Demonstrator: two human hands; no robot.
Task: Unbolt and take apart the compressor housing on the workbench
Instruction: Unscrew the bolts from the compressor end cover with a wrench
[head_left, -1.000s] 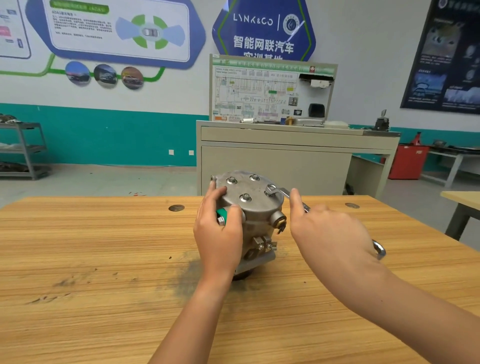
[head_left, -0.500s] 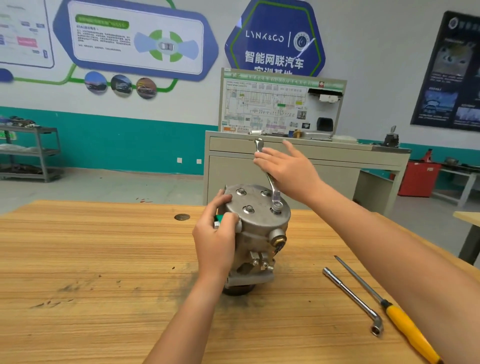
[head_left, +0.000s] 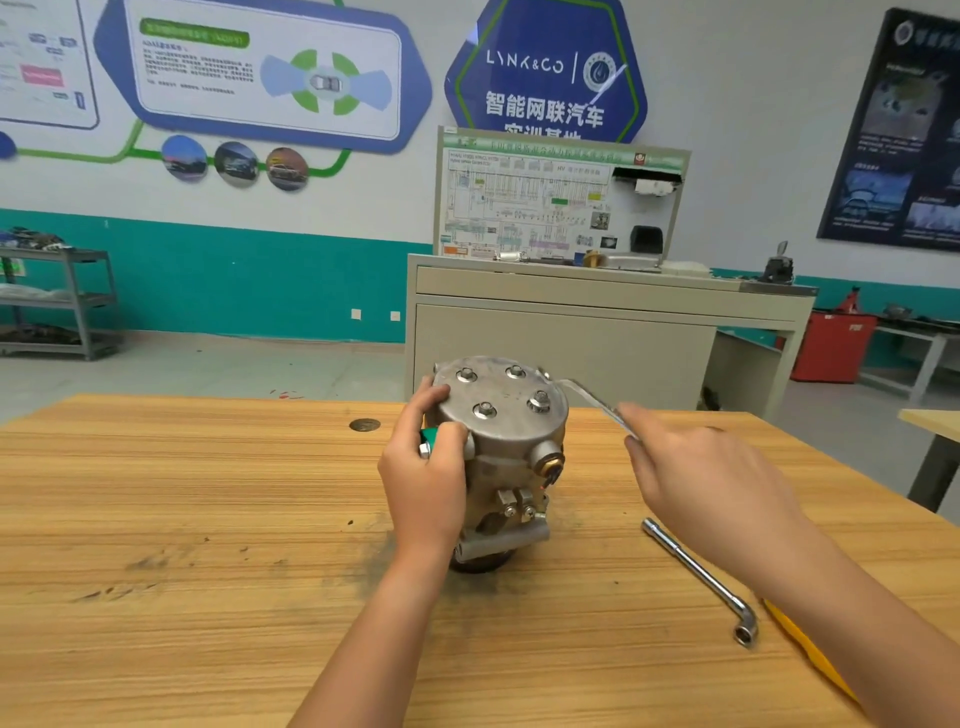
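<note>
left of compressor (head_left: 498, 452): bare workbench (head_left: 182, 519) | right: l-shaped socket wrench (head_left: 698, 577), yellow-handled tool (head_left: 810, 654) obstruct

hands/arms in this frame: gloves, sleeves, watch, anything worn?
Nothing worn that shows. The left hand and right hand are both bare, no gloves. Both forearms are uncovered right down to the bottom edge of the frame, so no sleeve or cuff is in view. No watch, band or ring visible on either wrist or the fingers that show. No markings or tape.
</note>
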